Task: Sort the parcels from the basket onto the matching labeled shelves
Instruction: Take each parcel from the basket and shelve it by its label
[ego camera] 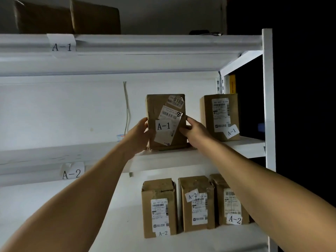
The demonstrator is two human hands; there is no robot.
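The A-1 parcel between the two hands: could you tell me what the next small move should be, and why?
Probably let go and draw both hands back. The A-1 parcel appears to stand upright on the shelf board beneath the A-1 tag, beside another A-1 box, so it seems correctly placed. The left hand and right hand hold its sides.

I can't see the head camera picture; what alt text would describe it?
Two bare hands, left hand and right hand, hold an upright cardboard parcel labeled A-1 on a white shelf, beside another A-1 parcel. Three A-2 parcels stand on the shelf below.
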